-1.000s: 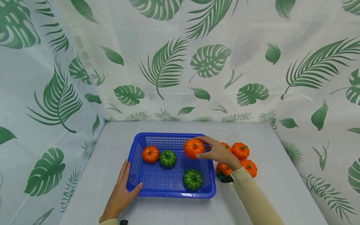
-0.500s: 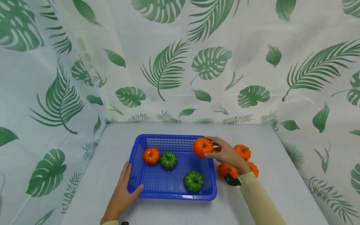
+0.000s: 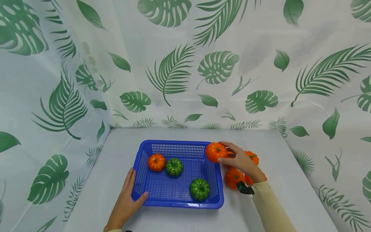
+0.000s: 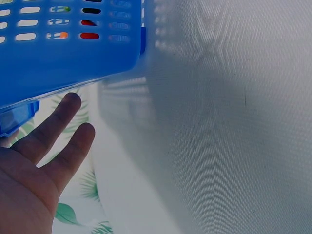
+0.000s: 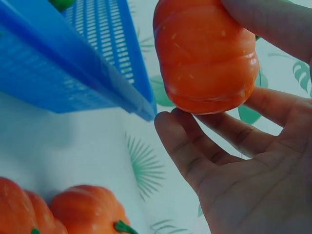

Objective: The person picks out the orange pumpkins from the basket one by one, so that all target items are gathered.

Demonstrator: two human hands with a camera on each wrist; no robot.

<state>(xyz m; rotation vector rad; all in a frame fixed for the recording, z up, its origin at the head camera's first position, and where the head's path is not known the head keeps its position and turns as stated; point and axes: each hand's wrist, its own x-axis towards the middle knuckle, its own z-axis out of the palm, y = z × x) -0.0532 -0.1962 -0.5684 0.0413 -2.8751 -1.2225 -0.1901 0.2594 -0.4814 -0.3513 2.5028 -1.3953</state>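
Observation:
A small orange pumpkin (image 3: 215,152) is held between the thumb and fingers of my right hand (image 3: 240,161), over the right rim of a blue plastic basket (image 3: 174,204). In the right wrist view the raised pumpkin (image 5: 207,58) shows its ribbed side, with the thumb on one side and fingertips beneath. My left hand (image 3: 124,199) lies at the basket's front left corner, thumb by the front rim, fingers straight along the left side. Inside the basket sit one orange pumpkin (image 3: 156,162) and two green ones, one beside it (image 3: 174,167) and another near the front right (image 3: 199,189).
Several more orange pumpkins (image 3: 234,178) sit on the white table (image 3: 179,220) right of the basket, partly hidden by my right hand and forearm. A leaf-patterned white curtain (image 3: 185,77) encloses the back and sides.
My right hand has carried the orange pumpkin rightward, from above the basket's interior to its right rim. My left hand and the pumpkins in the basket have kept their places.

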